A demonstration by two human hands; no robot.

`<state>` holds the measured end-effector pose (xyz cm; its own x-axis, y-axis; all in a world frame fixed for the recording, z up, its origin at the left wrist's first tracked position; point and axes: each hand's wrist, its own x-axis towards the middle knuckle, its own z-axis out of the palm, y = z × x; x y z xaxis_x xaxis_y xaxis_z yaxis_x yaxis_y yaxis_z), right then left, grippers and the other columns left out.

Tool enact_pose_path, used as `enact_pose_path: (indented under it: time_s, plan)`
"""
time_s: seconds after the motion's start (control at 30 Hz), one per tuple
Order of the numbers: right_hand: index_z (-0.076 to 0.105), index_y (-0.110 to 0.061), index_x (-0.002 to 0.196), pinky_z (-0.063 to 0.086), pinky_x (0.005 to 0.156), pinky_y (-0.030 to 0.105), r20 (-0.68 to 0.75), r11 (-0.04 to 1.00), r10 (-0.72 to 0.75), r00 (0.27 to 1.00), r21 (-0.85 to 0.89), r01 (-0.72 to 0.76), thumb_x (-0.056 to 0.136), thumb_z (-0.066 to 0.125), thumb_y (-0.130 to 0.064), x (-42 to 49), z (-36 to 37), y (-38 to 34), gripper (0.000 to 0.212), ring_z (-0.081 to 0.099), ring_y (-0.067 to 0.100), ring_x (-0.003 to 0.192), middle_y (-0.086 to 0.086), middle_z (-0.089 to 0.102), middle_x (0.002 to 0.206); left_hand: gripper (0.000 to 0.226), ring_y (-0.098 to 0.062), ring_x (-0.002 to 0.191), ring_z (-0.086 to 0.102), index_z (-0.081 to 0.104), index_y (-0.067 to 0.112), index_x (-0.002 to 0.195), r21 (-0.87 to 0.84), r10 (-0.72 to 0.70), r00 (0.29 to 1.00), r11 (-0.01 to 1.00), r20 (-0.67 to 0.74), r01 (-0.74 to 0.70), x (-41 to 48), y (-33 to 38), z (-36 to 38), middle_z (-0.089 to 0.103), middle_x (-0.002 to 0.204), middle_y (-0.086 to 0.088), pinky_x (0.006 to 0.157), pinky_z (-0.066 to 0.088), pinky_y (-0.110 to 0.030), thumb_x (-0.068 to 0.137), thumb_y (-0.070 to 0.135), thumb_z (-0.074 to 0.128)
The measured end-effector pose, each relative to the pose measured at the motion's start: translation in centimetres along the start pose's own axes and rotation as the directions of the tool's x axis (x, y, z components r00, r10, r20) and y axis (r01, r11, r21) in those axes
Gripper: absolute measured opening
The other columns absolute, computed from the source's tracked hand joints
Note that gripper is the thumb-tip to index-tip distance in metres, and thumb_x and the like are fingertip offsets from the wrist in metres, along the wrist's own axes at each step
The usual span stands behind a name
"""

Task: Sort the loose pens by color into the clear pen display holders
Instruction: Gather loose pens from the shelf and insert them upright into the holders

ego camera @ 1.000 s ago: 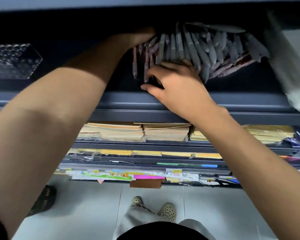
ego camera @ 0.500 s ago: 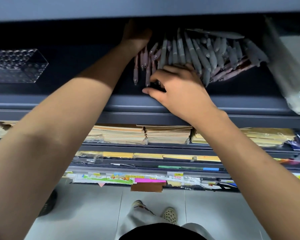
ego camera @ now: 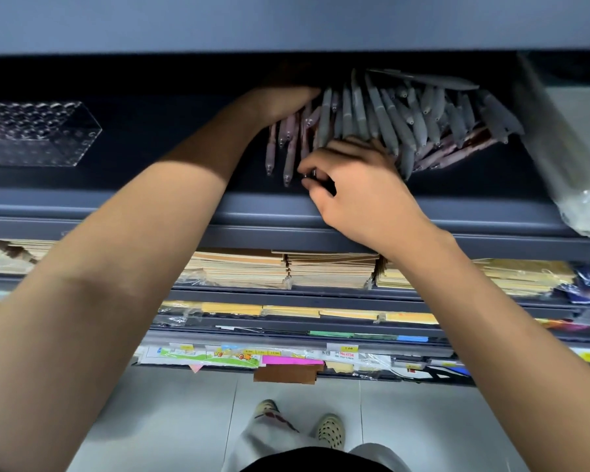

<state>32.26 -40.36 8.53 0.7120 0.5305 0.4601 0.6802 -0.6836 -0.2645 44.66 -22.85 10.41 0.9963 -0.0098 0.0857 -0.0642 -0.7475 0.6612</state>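
dark shelf point(ego camera: 457, 206) — loose pens point(ego camera: 406, 117) heaped far, centre-right; clear holder point(ego camera: 38, 134) well apart at left. left hand point(ego camera: 286, 103) on heap's left edge, grip hidden — cannot tell. right hand point(ego camera: 355, 189) pinches pen tips at heap's near edge.

Both bare forearms stretch away, the left from the near left and the right from the near right. The left hand point(ego camera: 286, 103) reaches farthest, its fingers lost in shadow. The right hand point(ego camera: 358, 189) sits nearer, knuckles up, thumb and forefinger pinching the tips of pens point(ego camera: 385, 124).
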Motion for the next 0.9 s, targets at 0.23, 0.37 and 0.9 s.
enact_pose_path:
  time_s: [0.23, 0.37, 0.9]
  plan:
    - [0.065, -0.013, 0.098, 0.046, 0.089, 0.035, -0.022, 1.000, 0.028, 0.999, -0.008, -0.028, 0.089, 0.061, -0.024, 0.2, 0.1, 0.1, 0.015, 0.058, 0.025, 0.097, 0.002, 0.064, 0.095, 0.039, -0.010, 0.125, 0.049, 0.058, 0.016, 0.136, -0.005, 0.140, 0.986, 0.990, -0.086, -0.141, 0.1, 0.0, 0.2, 0.057, 0.139, -0.003, 0.095, 0.032, -0.010, 0.097, 0.025, 0.055]
    - [0.064, -0.019, 0.101, 0.045, 0.094, 0.035, -0.001, 0.999, 0.042, 0.999, 0.007, -0.042, 0.088, 0.059, -0.042, 0.0, -0.1, -0.1, 0.027, 0.057, 0.024, 0.099, -0.002, 0.063, 0.096, 0.035, -0.014, 0.127, 0.051, 0.061, 0.011, 0.132, 0.050, 0.171, 0.975, 0.985, -0.144, -0.166, 0.2, -0.3, 0.3, 0.059, 0.138, -0.007, 0.103, 0.034, -0.015, 0.099, 0.019, 0.053]
    - [0.060, -0.022, 0.092, 0.046, 0.084, 0.034, -0.007, 0.996, 0.066, 0.998, -0.056, -0.066, 0.078, 0.058, -0.068, 0.2, 0.0, -0.9, 0.049, 0.060, 0.025, 0.091, -0.004, 0.063, 0.092, 0.022, 0.005, 0.088, 0.056, 0.073, 0.004, 0.106, -0.091, 0.047, 0.938, 0.992, -0.343, -0.083, -0.7, -0.7, 1.1, 0.069, 0.102, -0.001, 0.070, 0.035, 0.003, 0.088, 0.005, 0.062]
